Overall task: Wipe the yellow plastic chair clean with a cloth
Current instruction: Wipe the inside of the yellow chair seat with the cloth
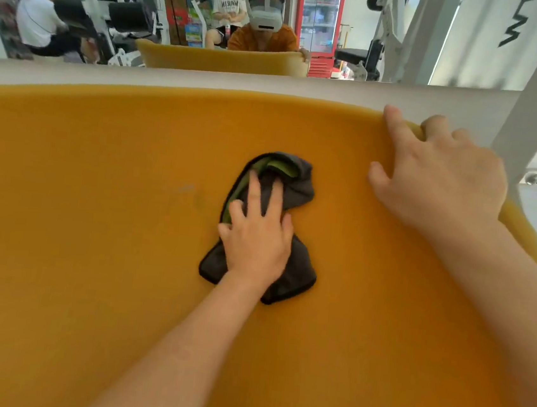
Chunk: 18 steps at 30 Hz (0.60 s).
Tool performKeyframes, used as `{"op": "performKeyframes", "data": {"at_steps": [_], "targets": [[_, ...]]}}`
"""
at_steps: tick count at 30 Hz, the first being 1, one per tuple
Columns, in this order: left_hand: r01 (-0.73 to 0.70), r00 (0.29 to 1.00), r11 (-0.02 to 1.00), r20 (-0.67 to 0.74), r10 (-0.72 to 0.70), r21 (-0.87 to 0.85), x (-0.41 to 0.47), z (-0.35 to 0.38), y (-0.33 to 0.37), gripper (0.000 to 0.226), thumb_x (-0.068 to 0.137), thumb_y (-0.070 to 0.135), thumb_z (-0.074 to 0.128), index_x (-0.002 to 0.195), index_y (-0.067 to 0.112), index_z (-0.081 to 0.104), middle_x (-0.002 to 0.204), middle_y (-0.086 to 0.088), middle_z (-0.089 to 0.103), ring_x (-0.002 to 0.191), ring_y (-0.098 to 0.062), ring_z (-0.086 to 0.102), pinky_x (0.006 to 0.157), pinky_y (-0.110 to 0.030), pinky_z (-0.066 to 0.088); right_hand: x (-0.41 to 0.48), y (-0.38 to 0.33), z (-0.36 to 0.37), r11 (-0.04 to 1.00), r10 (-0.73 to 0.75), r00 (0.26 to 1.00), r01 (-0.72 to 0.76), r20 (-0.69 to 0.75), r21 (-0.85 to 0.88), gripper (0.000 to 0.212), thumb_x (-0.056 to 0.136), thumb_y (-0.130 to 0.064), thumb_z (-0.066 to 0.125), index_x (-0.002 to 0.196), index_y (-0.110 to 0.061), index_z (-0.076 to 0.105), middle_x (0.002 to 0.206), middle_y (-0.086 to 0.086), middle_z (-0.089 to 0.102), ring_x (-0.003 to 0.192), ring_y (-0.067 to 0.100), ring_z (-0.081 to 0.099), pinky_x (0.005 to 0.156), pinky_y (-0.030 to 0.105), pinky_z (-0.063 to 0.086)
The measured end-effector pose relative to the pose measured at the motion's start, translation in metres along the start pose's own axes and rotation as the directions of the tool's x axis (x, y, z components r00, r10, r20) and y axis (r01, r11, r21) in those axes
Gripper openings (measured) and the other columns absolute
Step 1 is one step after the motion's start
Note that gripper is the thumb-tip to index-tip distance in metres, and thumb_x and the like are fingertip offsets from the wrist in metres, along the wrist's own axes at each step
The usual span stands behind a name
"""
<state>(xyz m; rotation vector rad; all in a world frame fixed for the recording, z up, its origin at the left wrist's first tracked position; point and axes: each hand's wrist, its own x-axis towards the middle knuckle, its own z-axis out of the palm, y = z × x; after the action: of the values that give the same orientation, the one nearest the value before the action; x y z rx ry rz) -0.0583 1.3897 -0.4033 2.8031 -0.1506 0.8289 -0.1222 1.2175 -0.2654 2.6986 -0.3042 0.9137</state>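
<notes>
The left hand (257, 238) is pressing flat, fingers spread, on the dark cloth (298, 186) bunched at the middle of the yellow plastic chair (93, 218), while the right hand (442, 178) is hooking its fingers over the chair's upper rim, apparently steadying it against the wiping pressure.

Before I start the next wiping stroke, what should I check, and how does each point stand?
1. The cloth lies under the left hand, against the chair: ok.
2. The right hand steadies the chair's top rim: ok.
3. The cloth is spread flat: not ok, it is bunched and folded.
4. The faint marks left of the cloth are wiped off: not ok, they show.
5. The cloth is damp enough: cannot tell.
</notes>
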Motion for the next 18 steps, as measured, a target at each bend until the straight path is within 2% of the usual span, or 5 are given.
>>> {"op": "performKeyframes", "data": {"at_steps": [3,6,9,12,18], "targets": [[-0.297,0.955,0.953,-0.009,0.297,-0.066,-0.024,0.004,0.011,0.051,0.098,0.046,0.033,0.147,0.033,0.029,0.160,-0.005,0.020,0.110,-0.034,0.046,0.070,-0.044,0.042,-0.002,0.003,0.003,1.000,-0.002,1.000,0.002,-0.019,-0.001,0.065,0.094,-0.045,0.042,0.152,-0.031,0.018,0.130,0.018,0.049,0.108,0.041,0.052,0.064,0.039,0.030],[-0.520,0.851,0.829,0.046,0.522,0.204,0.009,-0.007,-0.058,0.051,0.097,0.039,0.043,0.145,0.039,0.025,0.162,0.000,0.010,0.115,-0.033,0.042,0.073,-0.044,0.038,-0.003,0.003,-0.003,1.000,-0.003,1.000,0.003,-0.022,0.007,0.063,0.094,-0.039,0.041,0.153,-0.030,0.019,0.129,0.018,0.050,0.109,0.040,0.051,0.065,0.039,0.030],[-0.113,0.990,0.965,-0.058,0.130,0.237,0.039,-0.024,-0.120,0.050,0.099,0.041,0.041,0.147,0.036,0.029,0.162,0.000,0.006,0.115,-0.035,0.036,0.072,-0.046,0.037,-0.005,0.003,0.000,1.000,-0.008,1.000,0.008,-0.014,0.001,0.065,0.093,-0.037,0.042,0.153,-0.026,0.020,0.131,0.017,0.051,0.111,0.039,0.051,0.070,0.041,0.038],[0.075,0.994,0.988,0.073,-0.085,0.135,0.012,-0.028,-0.097,0.055,0.100,0.048,0.029,0.152,0.037,0.013,0.162,0.000,-0.005,0.120,-0.035,0.032,0.079,-0.049,0.039,-0.005,-0.003,-0.003,1.000,0.008,1.000,-0.008,0.002,-0.003,0.067,0.091,-0.036,0.043,0.153,-0.021,0.021,0.134,0.017,0.050,0.112,0.039,0.051,0.078,0.043,0.042],[-0.534,0.804,0.842,0.352,0.479,0.072,-0.043,-0.015,-0.075,0.051,0.104,0.043,0.021,0.149,0.043,-0.001,0.161,0.005,-0.015,0.129,-0.031,0.027,0.086,-0.044,0.035,-0.021,-0.017,0.011,1.000,0.022,0.999,-0.022,-0.038,-0.003,0.077,0.083,-0.037,0.055,0.150,-0.008,0.028,0.151,0.022,0.033,0.133,0.042,0.035,0.102,0.053,0.030]]}}
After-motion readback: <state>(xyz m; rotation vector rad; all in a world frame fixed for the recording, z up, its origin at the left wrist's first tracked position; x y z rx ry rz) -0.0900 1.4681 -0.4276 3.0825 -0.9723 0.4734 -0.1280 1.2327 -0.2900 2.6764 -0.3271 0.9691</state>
